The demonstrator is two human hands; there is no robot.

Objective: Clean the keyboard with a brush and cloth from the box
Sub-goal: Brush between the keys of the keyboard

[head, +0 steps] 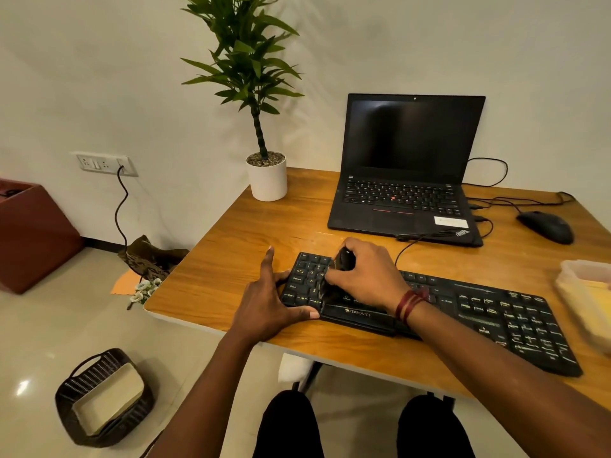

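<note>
Black keyboard (479,312) lying along the near edge of a wooden table (231,259), both hands at its left end.
Floor, near: dark woven basket (99,398). Left hand (269,299): fingers spread and straight, braced against the keyboard's left end, thumb on its front edge. Right hand (363,279): clenched round a dark brush (344,259) over the left keys. Right edge: pale box (585,292), blurred. Beyond: mouse (545,226), open laptop (406,166), potted plant (267,176).
</note>
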